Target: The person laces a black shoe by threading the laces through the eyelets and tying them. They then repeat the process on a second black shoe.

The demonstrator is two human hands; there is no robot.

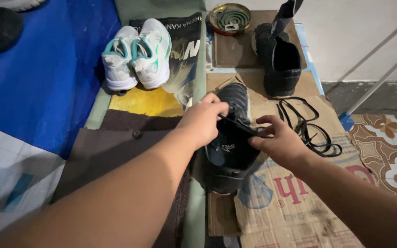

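A black sports shoe [229, 154] lies on flattened cardboard [295, 216] in the middle of the view, toe pointing away from me. My left hand [201, 121] rests on its left upper side, fingers pinching a black strap or lace at the opening. My right hand [279, 142] grips the same black strap at the shoe's right edge. A second black shoe [279, 59] stands further back, its tongue pulled up. A loose black lace [313, 128] lies coiled on the cardboard just right of my right hand.
A pair of white and teal sneakers [138, 53] stands at the back left on a printed sheet. A round tin holding a green coil [229, 18] sits at the back. Blue cloth [42, 69] covers the left; patterned floor tiles [391, 156] lie to the right.
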